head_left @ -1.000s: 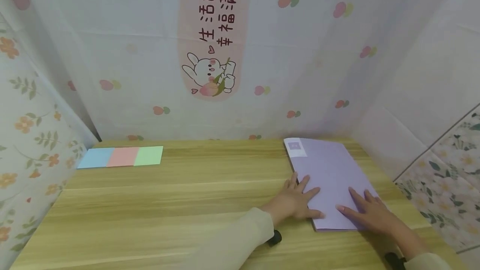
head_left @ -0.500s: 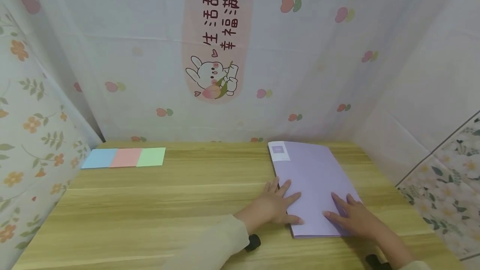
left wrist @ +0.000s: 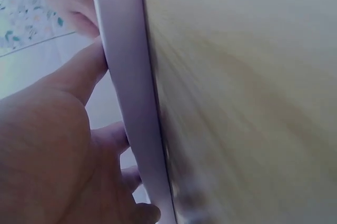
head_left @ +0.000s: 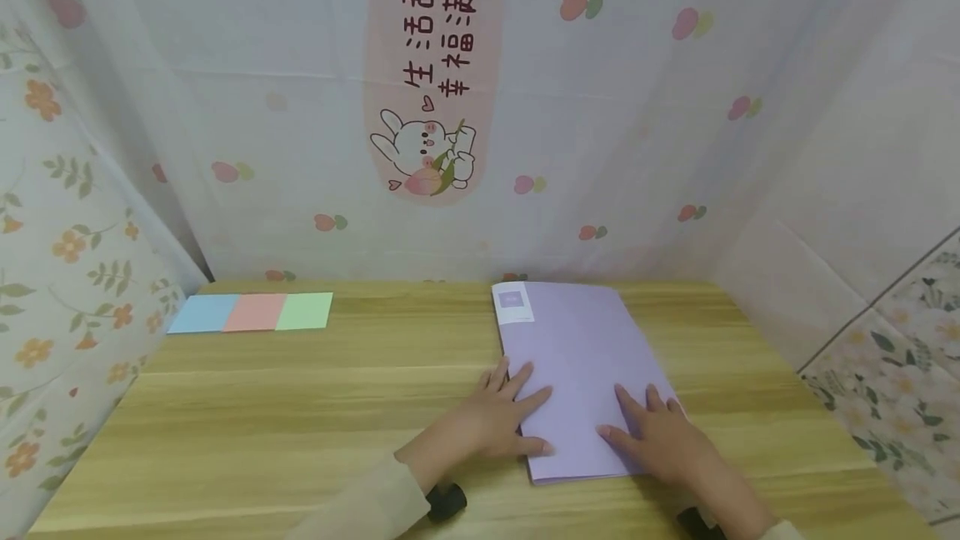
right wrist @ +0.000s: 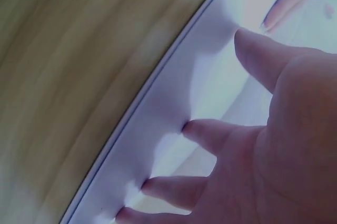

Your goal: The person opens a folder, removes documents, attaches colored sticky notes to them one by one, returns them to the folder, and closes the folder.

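A light purple file folder point(head_left: 581, 357) lies flat on the wooden table, with a white label point(head_left: 513, 302) at its far left corner. My left hand point(head_left: 495, 419) rests with spread fingers over the folder's left edge, near its front. In the left wrist view the folder's spine point(left wrist: 131, 66) shows beside that hand's thumb and fingers. Toward the front right, my right hand point(head_left: 660, 440) lies on the cover with its fingers spread. Its fingertips touch the purple cover point(right wrist: 174, 92) in the right wrist view. Neither hand curls round the folder.
Blue point(head_left: 202, 313), pink point(head_left: 255, 312) and green point(head_left: 303, 311) paper squares lie side by side at the table's back left. A printed curtain point(head_left: 300, 123) hangs behind the wooden table point(head_left: 300, 407), and patterned cloth stands at both sides.
The folder has slid left across the table, with both hands moving along on it. The paper squares stay by the back left corner. The head view has shifted slightly.
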Tool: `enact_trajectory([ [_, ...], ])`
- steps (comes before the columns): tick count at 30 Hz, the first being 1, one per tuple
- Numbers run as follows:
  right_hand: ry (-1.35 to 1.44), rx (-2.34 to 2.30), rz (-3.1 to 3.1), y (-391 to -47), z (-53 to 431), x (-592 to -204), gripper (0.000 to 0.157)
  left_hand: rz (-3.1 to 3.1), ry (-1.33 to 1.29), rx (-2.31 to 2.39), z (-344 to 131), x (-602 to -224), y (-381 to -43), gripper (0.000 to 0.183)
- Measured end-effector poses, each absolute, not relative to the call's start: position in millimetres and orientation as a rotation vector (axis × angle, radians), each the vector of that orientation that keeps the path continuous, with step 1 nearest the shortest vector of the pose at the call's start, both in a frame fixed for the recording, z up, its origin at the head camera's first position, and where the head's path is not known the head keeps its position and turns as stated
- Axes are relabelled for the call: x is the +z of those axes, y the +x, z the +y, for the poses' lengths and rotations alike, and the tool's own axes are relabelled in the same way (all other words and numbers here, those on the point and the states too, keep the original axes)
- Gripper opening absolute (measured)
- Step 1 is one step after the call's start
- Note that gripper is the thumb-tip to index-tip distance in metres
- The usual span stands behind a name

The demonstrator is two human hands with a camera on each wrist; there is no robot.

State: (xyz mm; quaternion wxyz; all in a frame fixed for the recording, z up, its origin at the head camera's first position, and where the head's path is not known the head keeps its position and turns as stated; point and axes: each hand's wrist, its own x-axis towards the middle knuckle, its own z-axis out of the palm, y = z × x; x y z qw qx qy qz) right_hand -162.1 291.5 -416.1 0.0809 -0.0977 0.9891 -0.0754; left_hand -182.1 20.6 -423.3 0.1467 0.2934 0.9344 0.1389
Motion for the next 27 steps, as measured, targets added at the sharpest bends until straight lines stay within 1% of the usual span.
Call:
enact_trajectory([
  [5, -0.299, -0.191, 2.945, -156.3, 273.4, -411.5, 0.084, 2.678, 0.852, 0.462, -2.0, -421.4, -176.9, 0.08],
  [11, -0.394, -0.224, 2.921, -151.0, 254.5, -403.6, 0.079, 2.633, 0.833, 0.564, -30.8, -417.3, -174.9, 0.078],
  [17, -0.448, -0.257, 2.937, -154.4, 236.5, -403.5, 0.075, 2.59, 0.802, 0.642, -59.8, -420.9, -181.4, 0.077],
  [22, -0.472, -0.315, 2.948, -165.9, 230.0, -406.2, 0.077, 2.555, 0.8, 0.715, -74.7, -426.2, -185.4, 0.078],
  [27, -0.486, -0.466, 2.924, -191.2, 223.6, -408.7, 0.087, 2.525, 0.77, 0.763, -86.1, -418.6, -182.6, 0.078],
])
